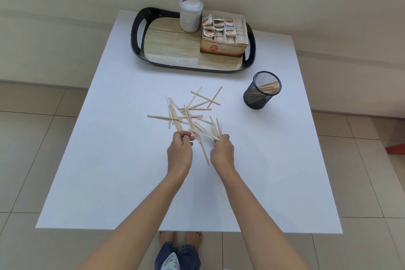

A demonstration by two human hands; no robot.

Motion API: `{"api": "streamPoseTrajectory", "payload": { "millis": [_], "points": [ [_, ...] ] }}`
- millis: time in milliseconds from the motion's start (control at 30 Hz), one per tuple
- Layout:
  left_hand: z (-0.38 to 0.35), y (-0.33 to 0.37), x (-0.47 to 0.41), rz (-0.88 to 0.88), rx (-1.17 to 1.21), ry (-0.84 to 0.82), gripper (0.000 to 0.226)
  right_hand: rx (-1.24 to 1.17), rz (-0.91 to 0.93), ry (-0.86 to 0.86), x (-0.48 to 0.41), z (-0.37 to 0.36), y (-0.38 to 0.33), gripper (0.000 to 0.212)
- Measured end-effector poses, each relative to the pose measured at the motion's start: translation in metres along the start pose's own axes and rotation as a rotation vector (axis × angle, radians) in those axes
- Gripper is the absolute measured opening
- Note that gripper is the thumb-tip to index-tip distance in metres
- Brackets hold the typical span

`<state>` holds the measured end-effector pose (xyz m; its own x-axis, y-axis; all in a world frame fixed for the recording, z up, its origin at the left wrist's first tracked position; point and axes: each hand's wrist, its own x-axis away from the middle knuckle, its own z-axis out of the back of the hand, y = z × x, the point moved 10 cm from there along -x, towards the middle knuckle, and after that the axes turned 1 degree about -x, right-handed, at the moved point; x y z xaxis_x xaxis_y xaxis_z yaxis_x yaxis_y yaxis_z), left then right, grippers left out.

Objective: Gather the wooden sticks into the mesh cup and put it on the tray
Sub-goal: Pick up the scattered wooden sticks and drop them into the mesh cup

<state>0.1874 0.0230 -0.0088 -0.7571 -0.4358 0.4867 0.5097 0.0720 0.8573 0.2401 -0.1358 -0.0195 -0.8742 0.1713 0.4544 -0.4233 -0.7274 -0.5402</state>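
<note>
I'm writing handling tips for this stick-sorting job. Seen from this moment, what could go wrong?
1. The loose sticks lie crossed over one another; a grab by the right hand or left hand may flick some toward the table edge.
2. The mesh cup already holds sticks leaning to one side and stands off to the right; a long-reach drop could tip it.
3. The tray is half taken by a box and a canister; the cup might bump them.

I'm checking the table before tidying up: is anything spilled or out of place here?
Yes. Loose wooden sticks lie scattered criss-cross on the white table, while the mesh cup stands off the tray, holding only some. Both the left hand and right hand are at the pile's near edge.
</note>
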Motion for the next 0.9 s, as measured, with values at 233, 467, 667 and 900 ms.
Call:
{"api": "streamPoseTrajectory", "payload": {
  "millis": [233,467,667,900],
  "points": [
    [-0.032,0.007,0.002,0.0,-0.12,-0.183,0.029,-0.18,0.023,0.085,0.003,0.012,0.014,0.03],
    [-0.062,0.038,0.012,-0.154,-0.188,-0.294,0.041,-0.522,0.232,0.204,0.021,0.029,-0.009,0.014],
    [-0.066,0.064,0.028,-0.37,-0.108,-0.262,0.032,-0.575,0.437,0.228,0.032,0.036,-0.035,0.023],
    [-0.075,0.057,0.027,-0.43,-0.213,-0.261,0.024,-0.325,0.459,0.249,0.026,0.02,-0.021,0.028]
  ]
}}
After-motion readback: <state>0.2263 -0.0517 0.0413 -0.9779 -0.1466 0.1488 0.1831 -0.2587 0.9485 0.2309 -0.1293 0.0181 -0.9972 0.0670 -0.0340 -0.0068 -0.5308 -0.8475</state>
